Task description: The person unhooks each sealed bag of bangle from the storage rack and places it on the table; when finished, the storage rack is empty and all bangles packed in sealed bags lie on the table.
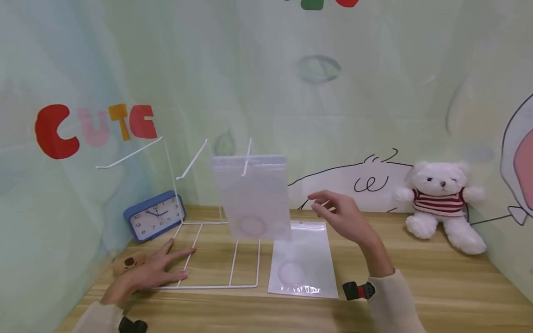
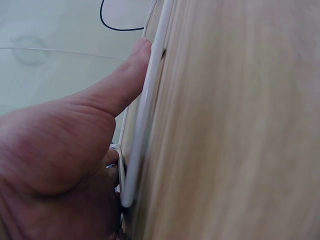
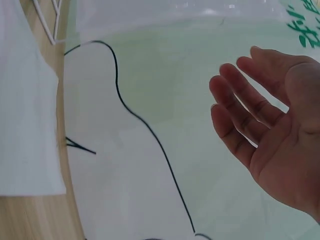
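On the table at the left stands a white wire rack (image 1: pixel 216 286) with several prongs jutting up and forward. My left hand (image 1: pixel 154 270) rests spread on its base, and in the left wrist view the thumb (image 2: pixel 132 75) lies against a white wire. From one prong hangs a clear plastic zip bag (image 1: pixel 251 199), with a faint round mark low on it. A second zip bag (image 1: pixel 306 259) lies flat on the table to the right of the rack. My right hand (image 1: pixel 343 217) is raised beside the hanging bag, apart from it, its fingers loosely bent around nothing.
A blue clock (image 1: pixel 156 215) leans behind the rack's left side. Next to my left wrist sits a small brown plush (image 1: pixel 127 263). At the right, a white teddy bear (image 1: pixel 441 203) in a striped shirt sits against the printed curtain (image 1: pixel 266 92).
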`<state>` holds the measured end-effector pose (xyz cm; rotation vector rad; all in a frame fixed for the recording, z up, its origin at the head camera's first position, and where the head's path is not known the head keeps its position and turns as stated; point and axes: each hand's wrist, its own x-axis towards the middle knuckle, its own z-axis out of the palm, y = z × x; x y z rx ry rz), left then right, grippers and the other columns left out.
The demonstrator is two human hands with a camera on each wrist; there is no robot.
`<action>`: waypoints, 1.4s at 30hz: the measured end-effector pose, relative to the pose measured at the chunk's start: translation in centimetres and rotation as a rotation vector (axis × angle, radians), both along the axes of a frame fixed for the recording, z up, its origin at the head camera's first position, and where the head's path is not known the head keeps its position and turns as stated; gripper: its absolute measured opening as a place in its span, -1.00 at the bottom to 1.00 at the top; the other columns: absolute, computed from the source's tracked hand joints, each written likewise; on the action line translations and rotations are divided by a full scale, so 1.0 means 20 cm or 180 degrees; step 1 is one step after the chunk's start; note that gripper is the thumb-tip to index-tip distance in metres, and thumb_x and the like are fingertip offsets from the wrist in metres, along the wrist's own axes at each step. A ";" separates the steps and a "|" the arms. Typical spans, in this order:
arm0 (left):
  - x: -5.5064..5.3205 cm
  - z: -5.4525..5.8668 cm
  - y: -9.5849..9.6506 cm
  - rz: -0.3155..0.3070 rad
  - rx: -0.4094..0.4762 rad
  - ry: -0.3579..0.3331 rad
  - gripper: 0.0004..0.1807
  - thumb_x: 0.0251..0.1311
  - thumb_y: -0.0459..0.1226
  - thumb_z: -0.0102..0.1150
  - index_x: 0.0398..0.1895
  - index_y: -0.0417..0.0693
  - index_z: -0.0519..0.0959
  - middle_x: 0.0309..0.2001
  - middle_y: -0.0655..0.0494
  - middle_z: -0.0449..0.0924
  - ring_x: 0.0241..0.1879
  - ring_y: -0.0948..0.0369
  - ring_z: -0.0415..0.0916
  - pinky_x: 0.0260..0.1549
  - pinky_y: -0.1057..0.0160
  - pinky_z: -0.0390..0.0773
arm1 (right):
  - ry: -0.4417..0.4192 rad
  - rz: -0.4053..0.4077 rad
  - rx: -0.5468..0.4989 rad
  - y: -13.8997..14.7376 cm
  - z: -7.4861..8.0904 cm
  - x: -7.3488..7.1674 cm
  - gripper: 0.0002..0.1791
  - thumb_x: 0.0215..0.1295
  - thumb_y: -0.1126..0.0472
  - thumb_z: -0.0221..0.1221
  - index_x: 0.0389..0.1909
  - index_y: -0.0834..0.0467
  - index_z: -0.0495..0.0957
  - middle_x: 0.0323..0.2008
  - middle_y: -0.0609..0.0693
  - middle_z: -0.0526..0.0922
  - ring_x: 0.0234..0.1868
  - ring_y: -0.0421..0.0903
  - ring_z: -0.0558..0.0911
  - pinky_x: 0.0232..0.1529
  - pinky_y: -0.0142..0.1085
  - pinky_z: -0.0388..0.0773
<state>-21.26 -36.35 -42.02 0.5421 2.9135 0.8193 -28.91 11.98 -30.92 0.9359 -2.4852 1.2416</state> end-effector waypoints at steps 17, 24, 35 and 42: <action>0.00 0.00 0.00 0.0014 0.0048 -0.0013 -0.35 0.33 -0.02 0.23 0.43 -0.01 0.37 0.38 -0.77 -0.25 0.24 -0.75 -0.15 -0.06 -0.70 0.10 | 0.0269 0.0098 -0.0370 -0.28 -0.05 0.06 -0.46 0.40 0.23 0.24 0.35 0.18 0.38 0.18 0.14 0.59 0.07 0.01 0.65 0.03 -0.08 0.61; 0.02 0.00 0.00 0.0026 0.0006 -0.0030 -0.34 0.32 -0.01 0.23 0.42 -0.03 0.38 0.38 -0.76 -0.25 0.27 -0.72 -0.16 -0.02 -0.68 0.12 | 0.0378 -0.0048 -0.0500 -0.34 -0.10 0.06 -0.54 0.33 0.28 0.30 0.22 0.20 0.48 -0.09 0.10 0.73 -0.11 -0.02 0.71 -0.09 -0.08 0.64; 0.03 -0.01 0.01 0.0025 0.0077 -0.0096 -0.34 0.33 -0.02 0.23 0.42 -0.06 0.38 0.39 -0.75 -0.27 0.27 -0.72 -0.18 -0.03 -0.66 0.16 | 0.0553 -0.0308 -0.0756 -0.39 -0.12 0.09 -0.84 0.28 0.31 0.34 -0.14 0.17 0.65 -0.33 -0.03 0.68 -0.38 -0.17 0.65 -0.36 -0.32 0.62; 0.02 0.00 0.01 0.0046 0.0019 -0.0038 -0.33 0.32 -0.01 0.24 0.42 -0.06 0.38 0.39 -0.74 -0.25 0.27 -0.72 -0.15 -0.02 -0.67 0.15 | 0.0736 -0.0338 -0.0768 -0.37 -0.10 0.08 -0.90 0.29 0.30 0.33 -0.19 0.18 0.68 -0.36 -0.04 0.68 -0.40 -0.17 0.61 -0.39 -0.33 0.59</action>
